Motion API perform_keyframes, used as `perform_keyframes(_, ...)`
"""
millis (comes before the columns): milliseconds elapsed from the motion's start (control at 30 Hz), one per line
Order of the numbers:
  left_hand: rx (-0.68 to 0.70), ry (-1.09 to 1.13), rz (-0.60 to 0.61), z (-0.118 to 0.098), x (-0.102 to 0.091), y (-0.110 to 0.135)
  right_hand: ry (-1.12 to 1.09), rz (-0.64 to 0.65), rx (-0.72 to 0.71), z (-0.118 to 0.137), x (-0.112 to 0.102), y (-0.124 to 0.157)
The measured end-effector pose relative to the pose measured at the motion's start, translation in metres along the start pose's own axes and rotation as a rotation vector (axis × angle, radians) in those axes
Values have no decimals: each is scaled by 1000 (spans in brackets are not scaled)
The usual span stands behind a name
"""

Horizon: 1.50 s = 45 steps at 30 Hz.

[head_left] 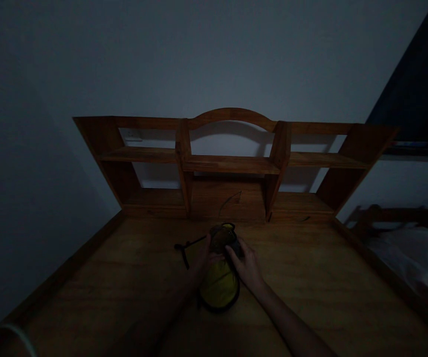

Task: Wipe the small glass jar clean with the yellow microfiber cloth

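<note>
A yellow-green bag with black trim (218,287) lies on the wooden desktop, and its black strap or edging reaches out to the left. Between my hands, at the bag's far end, is a dark brownish part (221,239); the dim light hides whether it is the bag's opening or a separate thing. My left hand (203,259) is closed on the left side of this end, its fingers mostly in shadow. From the right, my right hand (246,263) grips the dark edge, with the thumb on top and the fingers curled behind.
A wooden shelf unit (232,163) stands along the desk's back, against the wall. The wooden desktop (303,277) has raised side edges. A pale curved cord or rim (17,331) shows at lower left. White bedding or plastic (414,253) lies beyond the right edge.
</note>
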<state>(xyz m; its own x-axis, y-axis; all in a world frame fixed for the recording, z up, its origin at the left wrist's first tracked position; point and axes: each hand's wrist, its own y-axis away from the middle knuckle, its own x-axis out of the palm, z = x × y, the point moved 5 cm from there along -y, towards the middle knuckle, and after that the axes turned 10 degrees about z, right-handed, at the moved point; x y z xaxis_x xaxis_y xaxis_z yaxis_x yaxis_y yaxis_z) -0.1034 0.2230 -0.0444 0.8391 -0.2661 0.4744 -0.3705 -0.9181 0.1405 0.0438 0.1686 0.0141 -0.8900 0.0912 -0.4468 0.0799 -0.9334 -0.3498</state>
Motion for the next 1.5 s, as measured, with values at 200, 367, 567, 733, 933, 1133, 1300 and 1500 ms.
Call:
perform_keyframes(200, 29, -197, 11, -5, 0, 8, 8, -24, 20, -8, 1, -1)
perform_keyframes(367, 182, -817, 46, -25, 21, 26, 23, -41, 37, -20, 1, -1)
perform_keyframes(567, 272, -1084, -6, -25, 32, 37, 4, -42, 72, -31, -3, -2)
perform_keyframes(733, 310, -976, 91, -26, 33, 38, -78, -37, 94, -38, -2, -4)
perform_keyframes(933, 415, -1034, 156, -23, 34, 38, -30, -82, 131, -41, -11, -5)
perform_keyframes(1133, 477, -1122, 85, -21, 31, 40, -19, -100, 128, -42, -13, -4)
perform_keyframes(1300, 494, -1205, 33, -25, 31, 41, -67, -108, 104, -33, -8, -3)
perform_keyframes(1500, 520, -1243, -14, -29, 33, 43, -86, -96, 103, -23, -5, -3)
